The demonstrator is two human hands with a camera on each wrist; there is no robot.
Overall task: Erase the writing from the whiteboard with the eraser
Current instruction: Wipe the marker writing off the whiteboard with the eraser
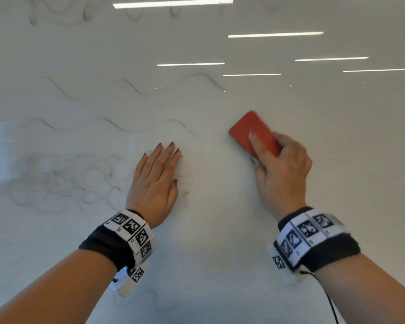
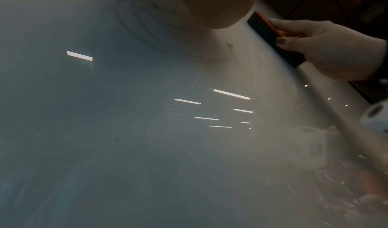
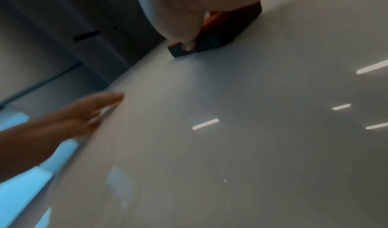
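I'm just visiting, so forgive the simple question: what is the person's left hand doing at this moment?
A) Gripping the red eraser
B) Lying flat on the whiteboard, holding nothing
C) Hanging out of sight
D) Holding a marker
B: the left hand lies flat on the whiteboard with straight fingers, while the right hand grips the red eraser.

The right hand [image 3: 189, 7] grips the eraser [image 3: 220, 34] against the whiteboard [image 3: 231, 148] — left hand [image 3: 84, 113] lying flat, blurred.

Bright strip-light glare on glossy whiteboard [image 1: 243, 206]; both wrist views dim, hazy, motion-blurred, edge-warped.
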